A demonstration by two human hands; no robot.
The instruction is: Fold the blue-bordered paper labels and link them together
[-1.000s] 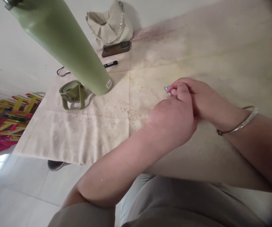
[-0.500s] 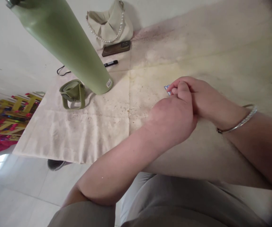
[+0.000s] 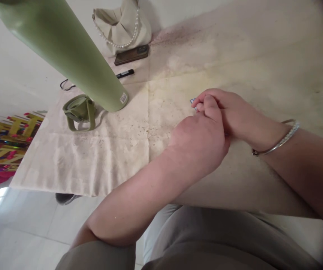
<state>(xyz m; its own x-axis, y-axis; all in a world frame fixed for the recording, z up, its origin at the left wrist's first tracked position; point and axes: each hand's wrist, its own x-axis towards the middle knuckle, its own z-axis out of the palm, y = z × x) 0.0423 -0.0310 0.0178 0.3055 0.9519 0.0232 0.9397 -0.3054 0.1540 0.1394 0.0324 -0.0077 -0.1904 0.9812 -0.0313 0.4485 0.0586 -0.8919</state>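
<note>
My left hand [image 3: 198,142] and my right hand [image 3: 229,108] are closed together, fingers overlapping, above the cloth-covered table. Between them is a small blue-and-white printed piece [image 3: 192,101]; only a lettered corner sticks out past the fingertips, and its kind cannot be made out. A silver bracelet [image 3: 279,144] circles my right wrist. Left of the hands stands a tall green bottle [image 3: 74,56] without its lid. Beside its base, the green lid [image 3: 78,112] with a loop handle rests on the cloth.
A cream handbag [image 3: 119,28] with a pearl strap sits against the wall. In front of it lie a phone [image 3: 132,55] and a black marker [image 3: 126,73]. The table's cloth [image 3: 74,157] hangs over the near edge. Yellow and red items [image 3: 9,138] stand beyond the left end.
The view has shifted slightly, so the table items appear a little further left. Less of the blue-and-white corner shows past my fingers. Both hands stay closed together.
</note>
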